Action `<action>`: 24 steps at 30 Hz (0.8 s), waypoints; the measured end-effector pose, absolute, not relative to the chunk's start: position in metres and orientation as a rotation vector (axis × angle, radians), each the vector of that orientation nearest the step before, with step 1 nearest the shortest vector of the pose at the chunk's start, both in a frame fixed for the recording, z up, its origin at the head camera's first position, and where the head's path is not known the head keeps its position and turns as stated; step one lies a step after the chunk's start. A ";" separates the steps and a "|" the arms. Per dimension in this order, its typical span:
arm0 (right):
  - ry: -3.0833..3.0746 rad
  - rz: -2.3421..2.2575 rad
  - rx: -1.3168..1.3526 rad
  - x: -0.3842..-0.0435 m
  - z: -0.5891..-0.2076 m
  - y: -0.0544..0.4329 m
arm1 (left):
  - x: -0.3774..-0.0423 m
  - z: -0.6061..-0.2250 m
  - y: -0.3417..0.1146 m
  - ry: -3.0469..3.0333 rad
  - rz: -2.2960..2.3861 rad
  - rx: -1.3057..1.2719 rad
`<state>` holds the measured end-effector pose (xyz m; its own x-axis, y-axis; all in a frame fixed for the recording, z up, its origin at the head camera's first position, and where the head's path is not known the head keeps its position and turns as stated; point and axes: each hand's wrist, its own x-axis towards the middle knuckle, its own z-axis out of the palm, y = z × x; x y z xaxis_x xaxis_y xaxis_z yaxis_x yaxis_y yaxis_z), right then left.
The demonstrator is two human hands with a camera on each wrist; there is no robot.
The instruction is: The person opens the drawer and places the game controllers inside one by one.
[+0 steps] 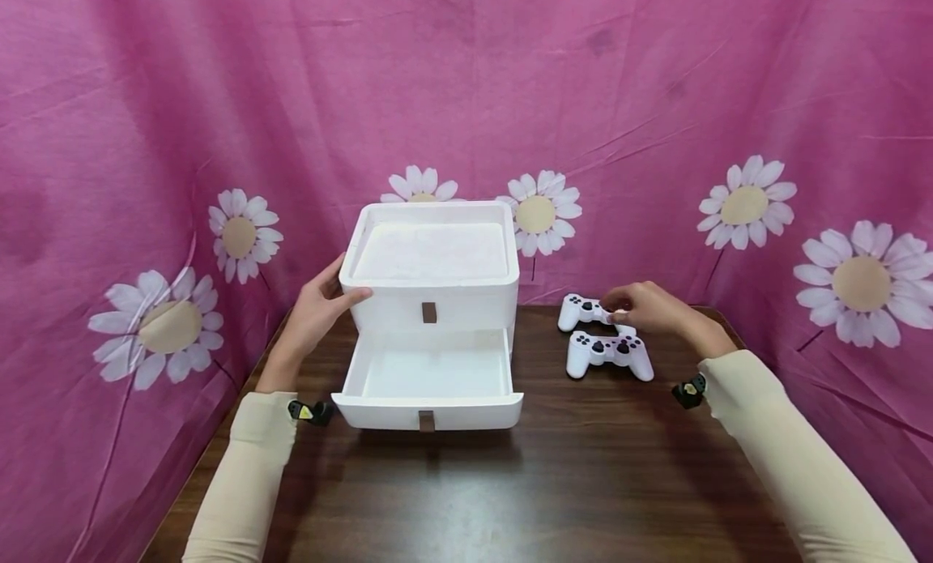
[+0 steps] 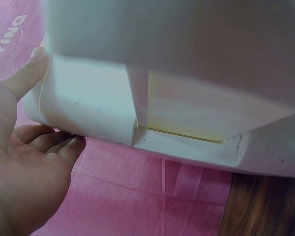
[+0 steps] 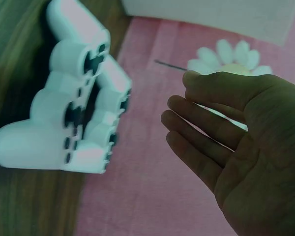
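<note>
1. Rear controller point(image 1: 581, 310), front controller point(image 1: 611, 349): on counter point(image 1: 583, 466), right of drawer unit point(image 1: 470, 308). Probably light, stiff, slick; take hold at either end.
2. Right grip point(image 1: 645, 308): relaxed, holding nothing, right of drawer unit. Left grip point(image 1: 313, 310): grasping its left front corner.
3. Lower drawer point(image 1: 470, 413) open at drawer unit's front, tray point(image 1: 433, 255) on top: no contents seen.
</note>
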<state>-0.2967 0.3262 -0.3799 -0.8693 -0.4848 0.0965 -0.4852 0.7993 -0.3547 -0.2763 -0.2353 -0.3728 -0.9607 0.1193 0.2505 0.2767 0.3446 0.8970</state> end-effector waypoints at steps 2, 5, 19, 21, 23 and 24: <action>-3.005 0.570 0.818 -0.300 -0.388 0.329 | -0.276 -0.373 -0.235 -2.456 -1.682 -0.364; -3.034 0.554 0.850 -0.304 -0.400 0.333 | -0.277 -0.373 -0.235 -2.454 -1.687 -0.357; -3.111 0.540 0.911 -0.305 -0.433 0.332 | -0.278 -0.371 -0.233 -2.444 -1.735 -0.336; -3.121 0.541 0.906 -0.305 -0.436 0.330 | -0.278 -0.371 -0.233 -2.438 -1.742 -0.337; -3.136 0.535 0.901 -0.306 -0.440 0.328 | -0.278 -0.371 -0.234 -2.435 -1.741 -0.340; -3.147 0.529 0.894 -0.306 -0.442 0.327 | -0.278 -0.371 -0.234 -2.433 -1.742 -0.339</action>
<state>-0.3056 0.3266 -0.4423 -0.8406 -0.5361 -0.0776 -0.4812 0.8048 -0.3475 -0.2778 -0.2340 -0.3712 -0.9663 0.1058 0.2347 0.2563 0.3086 0.9160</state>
